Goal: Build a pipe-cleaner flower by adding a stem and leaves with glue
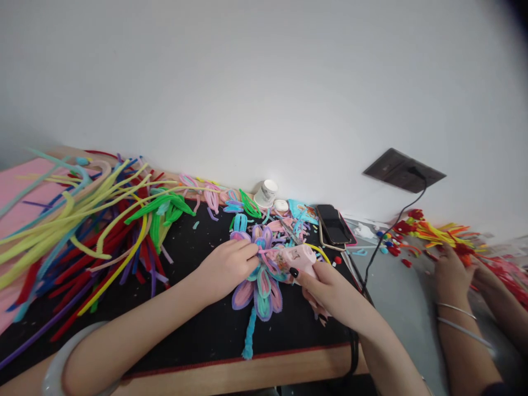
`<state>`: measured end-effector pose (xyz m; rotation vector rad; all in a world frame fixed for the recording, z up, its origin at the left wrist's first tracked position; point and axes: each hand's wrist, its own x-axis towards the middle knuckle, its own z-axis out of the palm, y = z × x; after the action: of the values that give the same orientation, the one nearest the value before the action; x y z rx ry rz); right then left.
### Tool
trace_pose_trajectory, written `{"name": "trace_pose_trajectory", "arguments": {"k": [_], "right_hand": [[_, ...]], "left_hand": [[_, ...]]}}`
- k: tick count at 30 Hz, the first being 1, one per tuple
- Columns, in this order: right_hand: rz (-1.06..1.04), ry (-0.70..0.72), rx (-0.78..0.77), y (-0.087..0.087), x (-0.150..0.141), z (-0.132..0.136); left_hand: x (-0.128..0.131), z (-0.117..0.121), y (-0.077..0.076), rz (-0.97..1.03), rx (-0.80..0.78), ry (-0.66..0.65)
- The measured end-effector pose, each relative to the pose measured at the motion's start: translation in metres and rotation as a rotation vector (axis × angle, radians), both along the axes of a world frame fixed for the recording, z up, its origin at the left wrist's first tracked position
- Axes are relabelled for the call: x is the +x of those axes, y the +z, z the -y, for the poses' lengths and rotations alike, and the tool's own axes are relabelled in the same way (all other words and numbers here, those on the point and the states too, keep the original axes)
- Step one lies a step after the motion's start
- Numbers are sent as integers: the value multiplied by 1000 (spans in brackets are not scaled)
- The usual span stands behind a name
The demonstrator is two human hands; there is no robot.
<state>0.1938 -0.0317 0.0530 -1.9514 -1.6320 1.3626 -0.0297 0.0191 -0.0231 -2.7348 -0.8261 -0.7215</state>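
Note:
My left hand (226, 265) pinches the upper petals of a pastel pipe-cleaner flower (259, 286) lying on the black mat (198, 330). The flower has purple, pink and teal loops and a blue twisted stem (248, 335) pointing toward me. My right hand (325, 286) grips a pink glue gun (295, 259), its nozzle aimed left at the flower's centre beside my left fingers. A black cord (371, 258) runs from the gun up to the wall socket (402, 170).
A big pile of coloured pipe cleaners (82, 220) covers the left of the mat. A small paper cup (267, 193) and two phones (333, 225) lie by the wall. At the right another person's hands (457, 275) work on red and yellow pipe cleaners (437, 234).

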Motion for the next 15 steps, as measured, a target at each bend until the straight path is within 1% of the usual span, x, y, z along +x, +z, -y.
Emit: {"name": "trace_pose_trajectory", "arguments": {"k": [3, 7, 15], "right_hand": [[-32, -2, 21, 3, 1, 1], [-70, -15, 23, 3, -1, -1], [-117, -4, -2, -7, -4, -2]], "left_hand": [[-1, 0, -2, 5, -5, -3], [-2, -1, -3, 3, -22, -3], [-1, -1, -5, 7, -41, 1]]}}
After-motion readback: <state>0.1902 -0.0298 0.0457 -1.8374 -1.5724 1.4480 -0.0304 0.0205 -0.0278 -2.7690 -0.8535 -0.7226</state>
